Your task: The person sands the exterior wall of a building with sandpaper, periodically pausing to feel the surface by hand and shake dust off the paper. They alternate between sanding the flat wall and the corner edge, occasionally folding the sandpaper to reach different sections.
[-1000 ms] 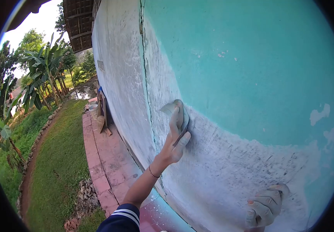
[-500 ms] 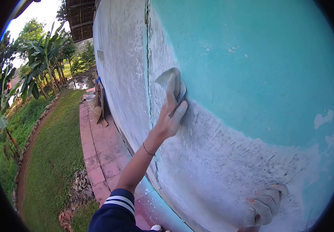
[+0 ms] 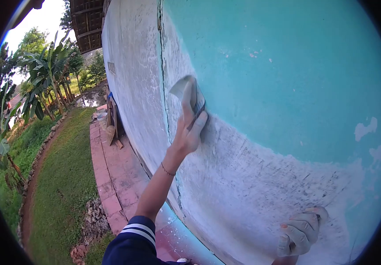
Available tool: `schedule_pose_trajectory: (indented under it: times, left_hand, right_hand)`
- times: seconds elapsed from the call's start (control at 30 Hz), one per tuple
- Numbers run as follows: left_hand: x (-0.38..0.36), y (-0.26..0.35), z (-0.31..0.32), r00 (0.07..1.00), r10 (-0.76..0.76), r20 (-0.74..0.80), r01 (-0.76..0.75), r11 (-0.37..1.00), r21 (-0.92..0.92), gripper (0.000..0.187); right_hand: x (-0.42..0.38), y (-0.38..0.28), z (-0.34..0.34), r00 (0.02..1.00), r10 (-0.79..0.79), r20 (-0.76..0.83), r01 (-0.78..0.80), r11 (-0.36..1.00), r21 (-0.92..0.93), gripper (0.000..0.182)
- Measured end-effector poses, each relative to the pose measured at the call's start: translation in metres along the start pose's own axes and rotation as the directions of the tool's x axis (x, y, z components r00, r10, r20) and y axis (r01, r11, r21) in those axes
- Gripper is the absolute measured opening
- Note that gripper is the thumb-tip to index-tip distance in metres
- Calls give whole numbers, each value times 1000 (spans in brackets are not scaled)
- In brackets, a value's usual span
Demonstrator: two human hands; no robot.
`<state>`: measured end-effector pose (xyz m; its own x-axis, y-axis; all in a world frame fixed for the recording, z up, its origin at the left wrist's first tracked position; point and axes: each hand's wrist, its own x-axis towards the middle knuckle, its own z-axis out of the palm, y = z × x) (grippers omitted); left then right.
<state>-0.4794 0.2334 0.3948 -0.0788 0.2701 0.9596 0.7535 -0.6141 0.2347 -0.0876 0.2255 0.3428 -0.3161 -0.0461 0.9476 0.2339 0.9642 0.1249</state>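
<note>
My left hand (image 3: 188, 132) presses a curved, greyish sheet that looks like sandpaper (image 3: 181, 85) against the wall, with the fingers over it and the thumb below. It rests at the border between turquoise paint (image 3: 265, 84) and a whitish, scraped area (image 3: 243, 176). Lower right, my dust-covered right hand (image 3: 301, 232) is closed against the whitish surface. Its fingers are curled, and whatever they may hold is hidden.
A long vertical crack (image 3: 163, 79) runs down the wall left of my left hand. Pink paving (image 3: 111, 176) follows the wall's foot, with boards (image 3: 112, 119) and a bucket (image 3: 102, 115) farther along. Grass (image 3: 62, 176) and banana plants (image 3: 49, 79) lie left.
The view has shifted slightly, so the wall's crack and paint edge sit a little farther left. My left hand with the sheet stays near the same paint border; my right hand is nearly unchanged.
</note>
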Motion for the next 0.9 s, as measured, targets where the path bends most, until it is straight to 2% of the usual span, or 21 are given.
schedule_pose_trajectory:
  times: [0.07, 0.23, 0.33, 0.4, 0.5, 0.57, 0.6, 0.63, 0.73, 0.77, 0.83, 0.87, 0.9]
  left_hand:
    - [79, -6, -26, 997, -14, -76, 12, 999, -34, 72]
    - [85, 4, -19, 992, -66, -103, 53, 992, -118, 69]
    - [-48, -3, 17, 1000, -4, -16, 4, 1000, 27, 72]
    - [-102, 10, 33, 998, -18, 52, 11, 992, 128, 71]
    - [-41, 6, 11, 998, -62, 2, 62, 998, 15, 70]
    - [44, -8, -14, 998, -54, -25, 53, 997, -64, 67]
    - [82, -5, -26, 997, -45, -70, 42, 999, -31, 65]
    - [110, 1, -34, 990, -103, -94, 103, 995, -6, 64]
    - [94, -20, -25, 985, 98, -139, -80, 988, 130, 63]
    - [51, -13, -13, 990, 68, -125, -55, 992, 111, 62]
    - [-81, -13, 2, 999, -11, 30, 7, 989, 147, 60]
    - [-158, -8, 2, 981, -163, 109, 159, 986, 42, 60]
    - [-229, 13, -8, 876, -433, 214, 448, 894, -28, 56]
  right_hand:
    - [0, -1, -1, 1000, 5, 6, -5, 1000, -14, 10]
    - [1, -6, -1, 998, 60, -4, -60, 998, 10, 9]
    - [4, -4, -2, 999, 53, -6, -53, 999, 4, 9]
    - [3, -5, -1, 999, 46, -2, -46, 999, -19, 10]
    - [-1, -2, 1, 999, 41, -25, -41, 999, 1, 13]
    - [1, -5, 1, 998, 50, -34, -51, 998, -23, 13]
    - [2, -6, 3, 997, 54, -48, -55, 998, -32, 13]
    - [3, -7, 5, 998, 44, -47, -45, 999, -28, 13]
    - [0, -4, 3, 999, 29, -42, -30, 999, -33, 14]
    - [-2, -2, 3, 999, 28, -41, -29, 999, -35, 14]
    - [-3, -2, 1, 999, 27, -25, -28, 999, -24, 12]
    - [-1, -1, 0, 1000, 23, -12, -23, 1000, -17, 9]
    - [1, -2, -1, 1000, 25, -2, -25, 1000, -15, 7]
